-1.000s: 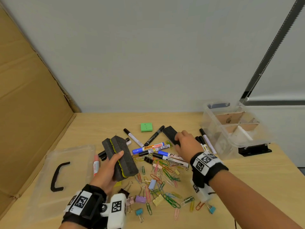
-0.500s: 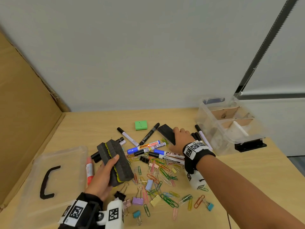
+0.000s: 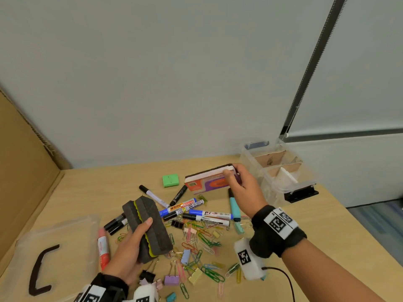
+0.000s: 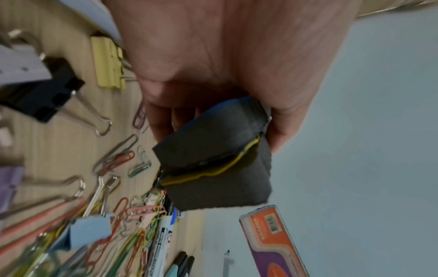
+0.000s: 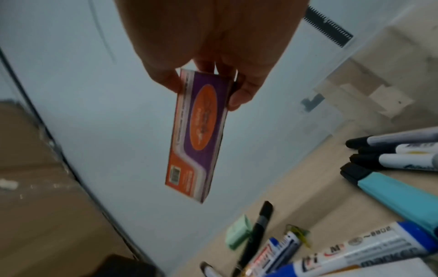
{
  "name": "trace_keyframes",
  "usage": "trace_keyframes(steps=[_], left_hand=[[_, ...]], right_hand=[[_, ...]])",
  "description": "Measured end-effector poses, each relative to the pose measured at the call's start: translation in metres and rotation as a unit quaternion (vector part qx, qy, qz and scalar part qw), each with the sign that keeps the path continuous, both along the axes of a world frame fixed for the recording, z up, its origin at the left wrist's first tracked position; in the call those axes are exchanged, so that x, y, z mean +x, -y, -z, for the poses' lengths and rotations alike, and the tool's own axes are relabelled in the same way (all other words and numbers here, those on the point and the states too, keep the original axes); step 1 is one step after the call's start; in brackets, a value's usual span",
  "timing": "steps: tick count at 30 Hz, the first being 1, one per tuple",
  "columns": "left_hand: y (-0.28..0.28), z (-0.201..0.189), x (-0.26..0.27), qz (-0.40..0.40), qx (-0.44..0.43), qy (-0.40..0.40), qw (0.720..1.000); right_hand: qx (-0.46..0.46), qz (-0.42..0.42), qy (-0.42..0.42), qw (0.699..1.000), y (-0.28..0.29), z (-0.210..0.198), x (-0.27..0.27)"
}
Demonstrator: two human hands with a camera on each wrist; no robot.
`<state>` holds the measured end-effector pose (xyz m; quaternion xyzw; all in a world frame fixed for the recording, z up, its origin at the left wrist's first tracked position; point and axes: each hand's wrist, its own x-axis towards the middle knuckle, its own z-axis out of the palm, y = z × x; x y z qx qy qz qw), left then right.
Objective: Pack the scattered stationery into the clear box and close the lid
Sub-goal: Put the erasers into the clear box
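My left hand [image 3: 130,253] grips two dark foam erasers [image 3: 150,227] stacked together, a yellow-green layer between them, held above the clip pile; the left wrist view shows their end [image 4: 213,159]. My right hand [image 3: 242,186] holds an orange and purple whiteboard eraser [image 3: 207,179] by one end, lifted off the table; the right wrist view shows it pinched between thumb and fingers [image 5: 199,135]. The clear box [image 3: 281,171] with cardboard dividers stands at the right. Its clear lid [image 3: 56,256] with a black handle lies at the left.
Markers [image 3: 205,214], a teal highlighter [image 3: 235,209], a green block [image 3: 170,180], a red-capped tube [image 3: 103,247] and several coloured paper clips and binder clips [image 3: 196,249] lie scattered mid-table. A cardboard wall [image 3: 24,171] stands along the left side.
My right hand has lifted the orange and purple eraser off the table and turned its label toward me. The left hand still holds the foam erasers.
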<state>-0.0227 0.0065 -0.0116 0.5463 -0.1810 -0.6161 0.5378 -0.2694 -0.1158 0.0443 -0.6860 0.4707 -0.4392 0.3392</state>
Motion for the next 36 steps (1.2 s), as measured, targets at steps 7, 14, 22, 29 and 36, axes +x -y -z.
trace_keyframes(steps=[7,14,22,29,36], left_hand=[[0.020,-0.015,-0.017,0.005,-0.010,0.005,1.000],[0.051,-0.036,-0.060,0.002,-0.028,0.000,1.000],[0.090,-0.046,-0.147,-0.013,-0.025,0.055,0.998],[0.105,-0.042,-0.187,0.015,-0.016,0.068,0.997],[0.108,-0.040,-0.196,0.022,-0.012,0.067,0.997]], right_hand=[[0.036,0.017,0.072,0.997,0.006,-0.048,-0.045],[0.018,0.100,0.075,0.992,0.067,-0.100,-0.115],[0.095,0.100,-0.134,0.981,0.137,-0.086,-0.153],[0.167,0.089,-0.287,0.939,0.155,-0.071,-0.161],[0.251,0.042,-0.374,0.892,0.174,-0.060,-0.161]])
